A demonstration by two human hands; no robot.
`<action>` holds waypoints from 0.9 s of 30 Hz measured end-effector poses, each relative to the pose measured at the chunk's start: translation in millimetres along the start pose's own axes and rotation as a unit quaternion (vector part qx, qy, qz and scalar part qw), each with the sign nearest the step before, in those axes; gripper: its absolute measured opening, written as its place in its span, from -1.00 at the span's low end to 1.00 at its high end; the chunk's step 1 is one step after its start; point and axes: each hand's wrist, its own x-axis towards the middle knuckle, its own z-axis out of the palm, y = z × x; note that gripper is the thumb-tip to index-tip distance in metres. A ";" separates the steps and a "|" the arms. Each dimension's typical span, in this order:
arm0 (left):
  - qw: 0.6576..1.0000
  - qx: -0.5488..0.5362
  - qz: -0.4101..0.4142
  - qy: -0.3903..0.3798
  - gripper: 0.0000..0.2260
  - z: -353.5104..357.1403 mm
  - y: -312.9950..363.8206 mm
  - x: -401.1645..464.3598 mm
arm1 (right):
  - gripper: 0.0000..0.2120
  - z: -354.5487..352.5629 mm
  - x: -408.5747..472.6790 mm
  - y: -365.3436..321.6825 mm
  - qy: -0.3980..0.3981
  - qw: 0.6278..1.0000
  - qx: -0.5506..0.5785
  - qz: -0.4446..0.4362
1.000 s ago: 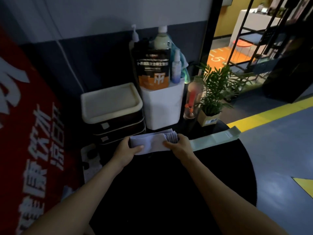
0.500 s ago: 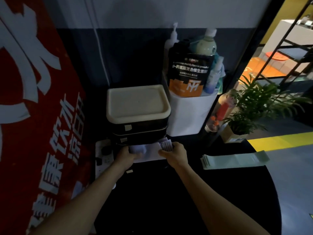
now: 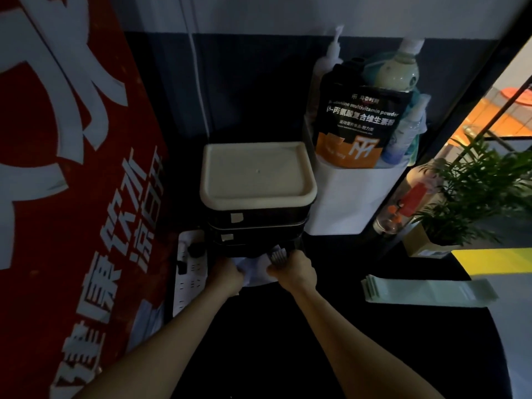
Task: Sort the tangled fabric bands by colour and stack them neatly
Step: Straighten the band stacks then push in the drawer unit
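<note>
A stack of pale lilac fabric bands (image 3: 260, 269) lies at the back of the dark round table (image 3: 331, 326), pushed up against the foot of a stacked black box. My left hand (image 3: 227, 273) grips its left end and my right hand (image 3: 293, 269) grips its right end, where the folded edges show. Most of the lilac stack is hidden by my hands and the box. A flat stack of pale green bands (image 3: 429, 292) lies apart on the table's right side.
The stacked black box with a cream lid (image 3: 256, 174) stands just behind my hands. A white bin (image 3: 348, 200) with bottles and a black pouch stands right of it, beside a potted plant (image 3: 472, 197). A white power strip (image 3: 191, 272) lies left, next to a red banner (image 3: 57, 168).
Both hands have carried the lilac bands away from me and to the back left, up against the black box. The green stack has stayed where it lay.
</note>
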 end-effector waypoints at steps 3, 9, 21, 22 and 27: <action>0.997 0.074 0.026 -0.020 -0.63 -0.4 -0.6 -2.6 | -0.65 0.3 2.0 -0.8 0.004 1.000 0.004 0.008; 0.988 0.109 0.085 0.064 -0.64 4.5 -7.6 -16.8 | -0.68 3.1 0.1 3.6 0.021 1.000 0.008 0.009; 0.946 0.215 0.242 0.027 -0.53 22.7 -25.9 -33.2 | -0.66 -0.3 -8.7 17.1 0.074 0.995 -0.023 -0.062; 0.946 0.213 0.242 0.031 -0.54 23.7 -26.6 -33.7 | -0.65 -3.0 -10.4 20.9 0.090 0.991 -0.053 -0.088; 0.945 0.210 0.249 0.039 -0.58 26.9 -28.9 -34.3 | -0.48 -10.4 -21.0 43.0 0.098 0.936 -0.130 -0.313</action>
